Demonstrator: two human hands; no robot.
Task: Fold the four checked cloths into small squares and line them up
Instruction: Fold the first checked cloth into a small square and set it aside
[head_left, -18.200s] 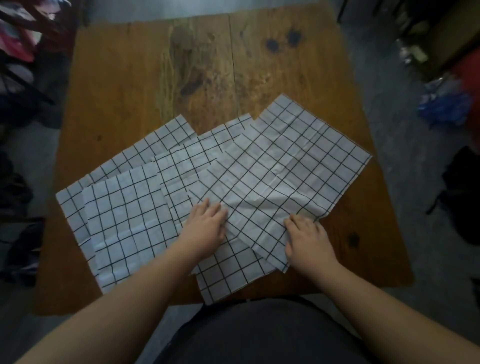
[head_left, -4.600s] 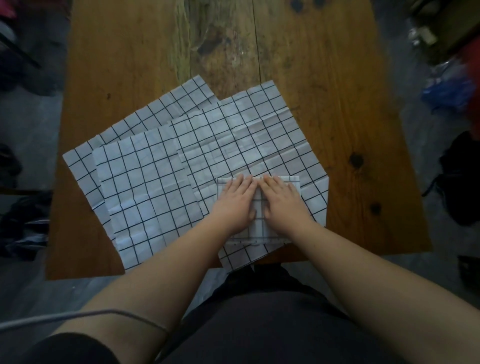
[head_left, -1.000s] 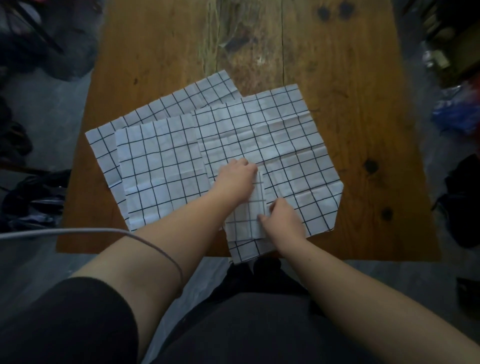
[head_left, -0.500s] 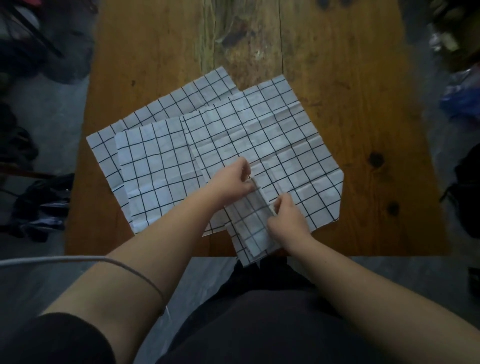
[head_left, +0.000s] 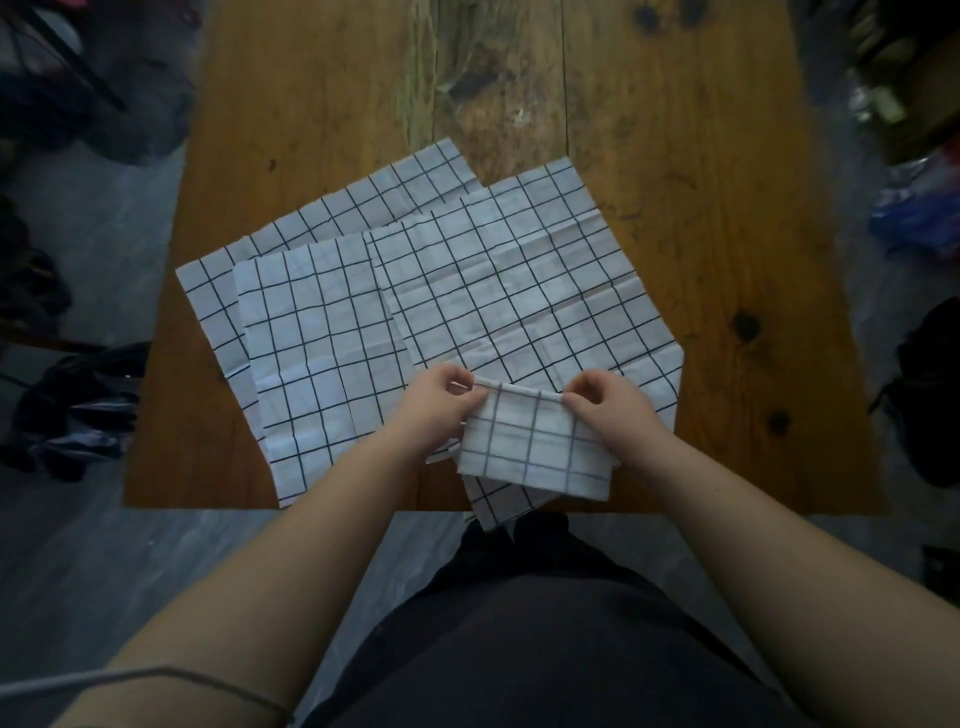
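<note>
1. Wooden table fills most of the head view, with grey floor around it. Dark heaps on the floor at the left and a blue object at the right are too blurred to name.
2. Three open checked cloths overlap on the table. The rear-left cloth is mostly covered, and only its far and left strips show. The middle cloth runs under the right-hand cloth. That cloth's near corner hangs over the table's near edge, partly hidden.
3. The folded cloth is by the table's near edge, in front of that hidden corner, held between both hands. Its layers cannot be counted.
4. Its long axis runs left to right, dipping slightly toward the right. The thick, rounded edge points away from the person and the thin edge points toward them.
5. The left hand pinches the far-left corner with curled fingers and thumb. The right hand pinches the far-right corner the same way.
</note>
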